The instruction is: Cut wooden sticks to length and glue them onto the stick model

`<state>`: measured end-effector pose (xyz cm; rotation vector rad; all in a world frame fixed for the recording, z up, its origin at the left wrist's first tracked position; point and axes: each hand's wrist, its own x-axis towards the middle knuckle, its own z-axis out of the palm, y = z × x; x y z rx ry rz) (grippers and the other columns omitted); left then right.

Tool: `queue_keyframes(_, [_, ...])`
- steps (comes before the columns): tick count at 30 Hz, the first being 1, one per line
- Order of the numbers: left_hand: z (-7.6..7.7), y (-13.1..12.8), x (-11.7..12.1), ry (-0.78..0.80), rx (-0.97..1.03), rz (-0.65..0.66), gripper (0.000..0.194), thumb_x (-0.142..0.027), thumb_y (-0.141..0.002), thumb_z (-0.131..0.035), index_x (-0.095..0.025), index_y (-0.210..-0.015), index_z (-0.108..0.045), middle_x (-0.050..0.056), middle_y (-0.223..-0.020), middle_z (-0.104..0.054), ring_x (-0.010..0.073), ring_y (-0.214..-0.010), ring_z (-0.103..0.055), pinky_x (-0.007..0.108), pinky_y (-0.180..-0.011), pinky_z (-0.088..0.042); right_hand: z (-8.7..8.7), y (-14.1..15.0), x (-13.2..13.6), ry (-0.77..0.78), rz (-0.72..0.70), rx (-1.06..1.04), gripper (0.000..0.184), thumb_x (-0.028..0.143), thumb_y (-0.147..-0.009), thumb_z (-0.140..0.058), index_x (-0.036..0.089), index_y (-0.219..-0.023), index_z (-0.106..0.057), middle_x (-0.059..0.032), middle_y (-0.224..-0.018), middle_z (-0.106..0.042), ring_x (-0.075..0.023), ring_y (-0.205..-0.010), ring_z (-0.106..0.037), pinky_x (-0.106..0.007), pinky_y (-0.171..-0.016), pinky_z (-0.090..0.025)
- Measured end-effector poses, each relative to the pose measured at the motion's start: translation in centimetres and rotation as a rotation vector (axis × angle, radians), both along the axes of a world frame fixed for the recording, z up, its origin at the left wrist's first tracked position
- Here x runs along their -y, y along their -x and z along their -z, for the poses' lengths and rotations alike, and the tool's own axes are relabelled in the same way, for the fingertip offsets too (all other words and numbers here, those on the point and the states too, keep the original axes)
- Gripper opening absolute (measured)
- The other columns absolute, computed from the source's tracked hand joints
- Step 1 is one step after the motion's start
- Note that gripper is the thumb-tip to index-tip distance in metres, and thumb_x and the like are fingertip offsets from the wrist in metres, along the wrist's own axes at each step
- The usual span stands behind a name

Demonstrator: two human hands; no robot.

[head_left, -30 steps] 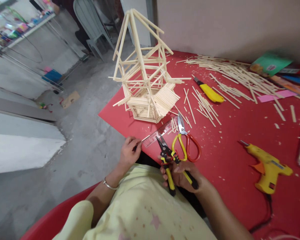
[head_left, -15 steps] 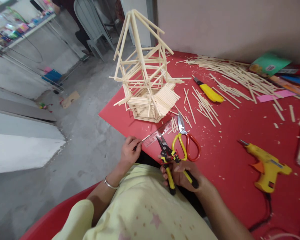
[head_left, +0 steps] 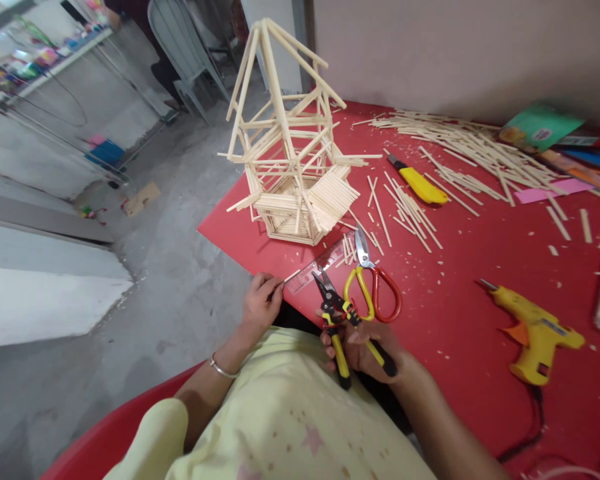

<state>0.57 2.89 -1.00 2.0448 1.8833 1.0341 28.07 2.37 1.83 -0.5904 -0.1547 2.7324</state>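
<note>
My left hand point(head_left: 263, 300) pinches a thin wooden stick point(head_left: 292, 275) just beside the clear ruler point(head_left: 329, 257); my right hand point(head_left: 373, 348) holds yellow-and-black pliers point(head_left: 333, 305), jaws parted, on my side of the ruler. Best, I judge, to keep the stick steady and the blades square.

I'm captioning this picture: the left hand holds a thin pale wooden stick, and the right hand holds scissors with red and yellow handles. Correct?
Not quite: in the head view, the right hand holds black and yellow pliers; the scissors lie on the red table. The left hand does hold the thin pale wooden stick.
</note>
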Motion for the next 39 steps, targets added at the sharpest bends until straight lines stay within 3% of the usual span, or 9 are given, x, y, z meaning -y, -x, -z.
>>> queue_keyframes(9, [0.1, -0.6, 0.4, 0.063, -0.128, -0.068, 0.019, -0.026, -0.098, -0.053, -0.021, -0.101, -0.071, 0.007, -0.095, -0.065, 0.0184, -0.084, -0.062, 0.031, -0.071, -0.05, -0.2, 0.1, -0.1, -0.014, 0.004, 0.0, 0.042, 0.024, -0.062, -0.059, 0.019, -0.104, -0.063, -0.009, -0.091, -0.07, -0.0236, -0.085, -0.067, -0.043, -0.082, -0.054])
queue_keyframes(16, [-1.1, -0.9, -0.2, 0.033, -0.367, -0.047, 0.016, -0.021, -0.097, -0.052, -0.02, -0.094, -0.068, 0.011, -0.091, -0.064, 0.0254, -0.086, -0.057, 0.038, -0.073, -0.045, -0.1, 0.1, 0.0, -0.02, 0.01, -0.023, 0.043, 0.024, -0.064, -0.06, 0.018, -0.106, -0.064, -0.0099, -0.093, -0.07, -0.024, -0.087, -0.067, -0.045, -0.085, -0.053])
queue_keyframes(20, [-1.6, -0.6, -1.0, 0.027, -0.367, -0.037, 0.015, -0.018, -0.095, -0.052, -0.02, -0.087, -0.064, 0.012, -0.091, -0.065, 0.0268, -0.086, -0.057, 0.041, -0.074, -0.044, 0.0, 0.1, -0.1, -0.037, 0.007, -0.036, 0.044, 0.023, -0.064, -0.06, 0.017, -0.107, -0.065, -0.0109, -0.096, -0.071, -0.0232, -0.087, -0.066, -0.044, -0.085, -0.053])
queue_keyframes(22, [-1.9, -0.3, -1.4, 0.037, -0.245, -0.065, 0.013, -0.019, -0.094, -0.053, -0.02, -0.087, -0.063, 0.011, -0.092, -0.066, 0.0256, -0.085, -0.059, 0.041, -0.075, -0.045, 0.1, 0.1, 0.0, -0.06, -0.001, -0.028, 0.045, 0.023, -0.063, -0.061, 0.017, -0.108, -0.065, -0.0106, -0.097, -0.07, -0.0225, -0.086, -0.066, -0.043, -0.084, -0.052])
queue_keyframes(25, [-3.2, -0.6, -1.9, 0.144, 0.177, -0.121, 0.012, -0.027, -0.094, -0.054, -0.021, -0.087, -0.062, 0.006, -0.082, -0.066, 0.0202, -0.076, -0.061, 0.035, -0.071, -0.048, -0.2, 0.0, 0.5, -0.18, 0.013, 0.093, 0.044, 0.021, -0.061, -0.062, 0.017, -0.105, -0.065, -0.0084, -0.094, -0.069, -0.0213, -0.083, -0.065, -0.039, -0.079, -0.052])
queue_keyframes(28, [-5.1, -2.1, -2.5, 0.36, 0.704, -0.115, 0.019, -0.039, -0.091, -0.061, -0.02, -0.089, -0.059, -0.002, -0.064, -0.06, 0.0129, -0.055, -0.055, 0.025, -0.054, -0.043, -1.8, -0.2, 1.3, -0.463, 0.015, 0.391, 0.047, 0.018, -0.063, -0.063, 0.018, -0.109, -0.067, -0.005, -0.09, -0.067, -0.0218, -0.083, -0.062, -0.037, -0.078, -0.051])
queue_keyframes(30, [-6.1, -3.5, -2.8, 0.452, 0.915, -0.055, 0.025, -0.043, -0.086, -0.067, -0.02, -0.087, -0.058, -0.004, -0.058, -0.057, 0.0097, -0.047, -0.048, 0.021, -0.047, -0.036, -3.4, -0.3, 1.9, -0.721, 0.052, 0.625, 0.064, 0.015, -0.064, -0.062, 0.023, -0.128, -0.061, -0.0059, -0.104, -0.066, -0.0266, -0.1, -0.06, -0.043, -0.091, -0.048])
queue_keyframes(34, [-6.7, -6.1, -3.5, 0.532, 1.079, 0.099, 0.027, -0.043, -0.084, -0.07, -0.019, -0.087, -0.059, -0.005, -0.059, -0.056, 0.0076, -0.047, -0.046, 0.019, -0.046, -0.034, -5.9, -0.6, 2.8, -1.126, 0.133, 1.054, 0.093, 0.011, -0.062, -0.061, 0.027, -0.152, -0.041, -0.0138, -0.139, -0.052, -0.0387, -0.132, -0.043, -0.057, -0.112, -0.029])
queue_keyframes(39, [-6.8, -8.6, -4.4, 0.612, 1.085, 0.224, 0.023, -0.04, -0.084, -0.071, -0.019, -0.088, -0.061, -0.004, -0.058, -0.057, 0.0071, -0.046, -0.045, 0.019, -0.046, -0.034, -5.9, -1.0, 3.2, -1.223, 0.155, 1.302, 0.096, 0.011, -0.067, -0.059, 0.026, -0.158, -0.03, -0.0154, -0.135, -0.053, -0.0383, -0.125, -0.05, -0.055, -0.108, -0.036])
